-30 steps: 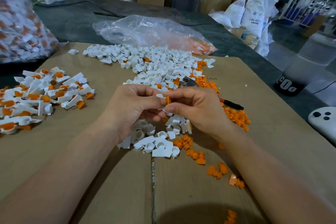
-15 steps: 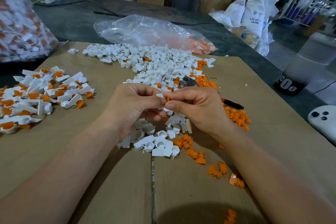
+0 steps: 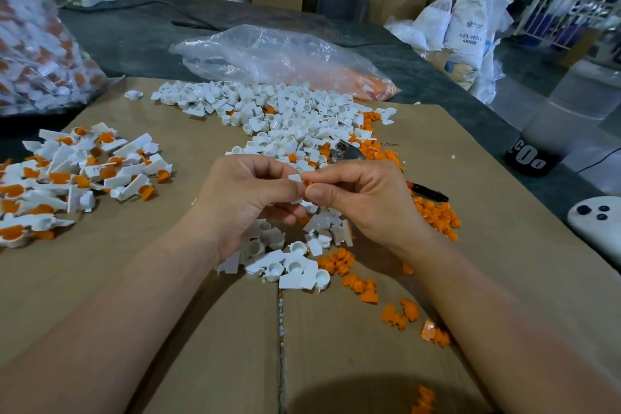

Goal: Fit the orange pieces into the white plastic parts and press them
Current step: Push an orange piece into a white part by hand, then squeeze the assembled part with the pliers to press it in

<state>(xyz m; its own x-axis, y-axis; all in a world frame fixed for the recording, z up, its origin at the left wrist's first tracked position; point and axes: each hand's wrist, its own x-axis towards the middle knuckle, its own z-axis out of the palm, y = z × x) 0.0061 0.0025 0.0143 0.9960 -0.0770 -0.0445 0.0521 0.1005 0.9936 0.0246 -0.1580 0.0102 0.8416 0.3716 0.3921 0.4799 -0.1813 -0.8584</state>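
My left hand (image 3: 247, 200) and my right hand (image 3: 363, 200) meet above the middle of the cardboard. Between their fingertips they pinch one small white plastic part (image 3: 296, 178) with an orange piece (image 3: 308, 183) almost fully pushed into it; only a sliver of orange shows. Under my hands lies a small heap of loose white parts (image 3: 289, 262). Loose orange pieces (image 3: 433, 212) are strewn to the right and in front. A big pile of white parts (image 3: 289, 118) lies further back.
Assembled white-and-orange parts (image 3: 67, 175) are heaped at the left. A clear plastic bag (image 3: 275, 60) lies behind the big pile, another full bag (image 3: 37, 44) at far left. Pliers with a red handle (image 3: 426, 191) lie right of my hands. A white device (image 3: 601, 225) sits at the right edge.
The orange piece stood out between my fingertips a second ago; now it sits nearly hidden inside the white part. My hands have stayed in the same spot.
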